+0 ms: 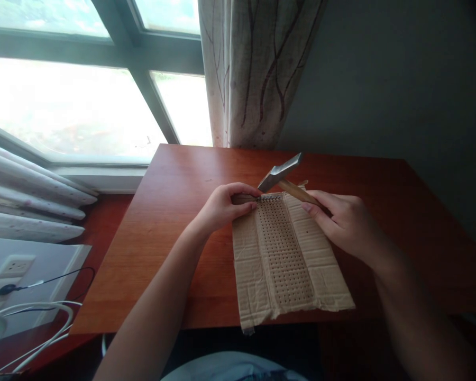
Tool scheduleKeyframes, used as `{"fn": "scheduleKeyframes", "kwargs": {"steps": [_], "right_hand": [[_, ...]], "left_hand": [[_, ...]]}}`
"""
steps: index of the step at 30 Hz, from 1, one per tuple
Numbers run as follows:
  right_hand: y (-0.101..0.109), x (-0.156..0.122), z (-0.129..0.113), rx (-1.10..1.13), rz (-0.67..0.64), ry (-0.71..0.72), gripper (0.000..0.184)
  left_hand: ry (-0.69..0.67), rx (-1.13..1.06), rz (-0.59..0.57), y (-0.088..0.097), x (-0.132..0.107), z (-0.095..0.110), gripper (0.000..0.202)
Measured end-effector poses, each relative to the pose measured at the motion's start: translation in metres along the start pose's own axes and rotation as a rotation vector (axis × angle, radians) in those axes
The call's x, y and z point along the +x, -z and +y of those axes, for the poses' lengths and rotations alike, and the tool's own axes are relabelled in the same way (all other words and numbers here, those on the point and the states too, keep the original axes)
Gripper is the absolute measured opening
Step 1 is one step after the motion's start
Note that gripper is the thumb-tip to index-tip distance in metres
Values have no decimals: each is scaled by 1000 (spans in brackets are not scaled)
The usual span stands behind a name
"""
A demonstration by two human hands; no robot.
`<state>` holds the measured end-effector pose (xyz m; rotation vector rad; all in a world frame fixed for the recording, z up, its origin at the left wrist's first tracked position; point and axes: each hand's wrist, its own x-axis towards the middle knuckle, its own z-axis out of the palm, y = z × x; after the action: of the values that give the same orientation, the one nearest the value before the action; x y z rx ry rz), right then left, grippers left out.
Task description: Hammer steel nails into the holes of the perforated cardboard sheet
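A creased sheet of cardboard (325, 264) lies on the wooden table (162, 238), with a raised middle strip full of small holes (280, 248). A row of nails (270, 198) stands along the strip's far end. My left hand (224, 206) is closed on the far left corner of the cardboard, fingers curled over what looks like a wooden piece beneath it. My right hand (337, 219) is wrapped round the wooden handle of a hammer (281, 174), whose metal head hangs just above the nails.
A patterned curtain (257, 69) and a window (75, 106) stand behind the table. White folded fabric (31, 201) lies at the left. A power strip with cables (8, 286) sits at the lower left.
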<state>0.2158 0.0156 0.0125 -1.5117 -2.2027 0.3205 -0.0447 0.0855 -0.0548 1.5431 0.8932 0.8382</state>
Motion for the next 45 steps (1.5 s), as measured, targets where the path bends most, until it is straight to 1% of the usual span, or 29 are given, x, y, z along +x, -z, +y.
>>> {"fn": "scheduleKeyframes", "kwargs": {"steps": [3,6,10,15,20,23,27,31,33,35,37,39,42,45], "right_hand": [[0,-2,1,9,-22,-20,19],[1,-3,-2,17,-41,-45,18],[0,-4,-3,23,-46,-69,18],[-2,-9,4,29,4,-120,19],[1,-18,14,43,68,-183,25],[3,-24,20,71,103,-266,31],[0,-31,33,201,189,-397,35],[-7,-36,45,419,291,-507,31],[-8,-37,49,510,292,-529,27],[-9,-39,54,563,251,-518,26],[-10,-41,59,590,195,-506,29],[-15,-43,64,598,176,-516,37],[-30,-43,75,552,234,-541,50],[-47,-41,89,378,264,-544,55]], "left_hand": [[-15,24,-2,0,0,0,21],[-37,33,20,-1,0,-1,19],[-90,151,59,-4,0,2,18],[-188,292,96,-8,-1,9,12],[-167,337,129,-8,-1,7,12],[-161,330,120,-7,-1,4,12],[-159,309,125,-8,0,4,12],[-140,233,118,-8,0,5,11],[-134,179,102,-7,-1,6,11],[-130,147,109,-5,-1,5,12],[-128,132,150,-3,0,4,14],[-127,107,212,0,2,2,15],[-127,53,302,4,5,-3,16],[-119,28,368,8,9,-10,16]]}}
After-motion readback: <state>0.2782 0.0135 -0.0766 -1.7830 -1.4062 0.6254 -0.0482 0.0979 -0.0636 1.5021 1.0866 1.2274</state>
